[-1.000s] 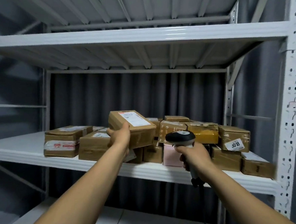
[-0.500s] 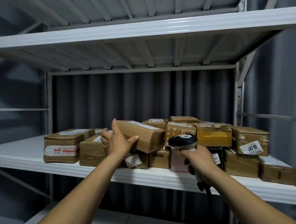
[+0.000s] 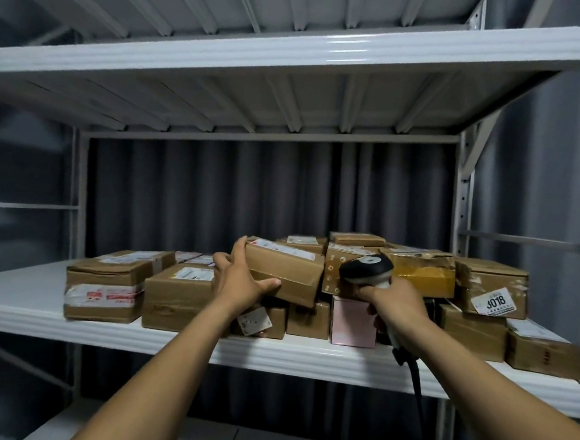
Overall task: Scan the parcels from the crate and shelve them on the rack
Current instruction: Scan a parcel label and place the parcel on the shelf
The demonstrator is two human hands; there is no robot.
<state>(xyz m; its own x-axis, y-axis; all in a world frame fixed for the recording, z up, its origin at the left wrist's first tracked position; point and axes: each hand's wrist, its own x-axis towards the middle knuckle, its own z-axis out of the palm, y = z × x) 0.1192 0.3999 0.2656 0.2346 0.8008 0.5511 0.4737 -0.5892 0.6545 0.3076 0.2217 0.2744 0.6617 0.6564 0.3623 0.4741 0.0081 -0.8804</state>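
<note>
My left hand [image 3: 240, 278] grips the near end of a brown cardboard parcel [image 3: 288, 271] with a white label on top. The parcel lies tilted on top of other boxes on the middle shelf [image 3: 306, 356] of the white rack. My right hand [image 3: 394, 304] holds a black and grey barcode scanner [image 3: 367, 268] by its handle, head up, just right of that parcel. The scanner's cable [image 3: 419, 390] hangs down past the shelf edge.
Several taped brown parcels fill the shelf, among them a long box [image 3: 105, 284] at the left, a pink box [image 3: 352, 322] in the middle and one marked 3018 [image 3: 491, 289] at the right. Bare shelf lies far left. Another shelf [image 3: 293, 51] is overhead, a rack upright [image 3: 463, 204] at right.
My left hand carried the parcel from in front of the rack onto the pile of boxes and laid it flatter. The scanner hand stayed close beside it, and my view moved nearer.
</note>
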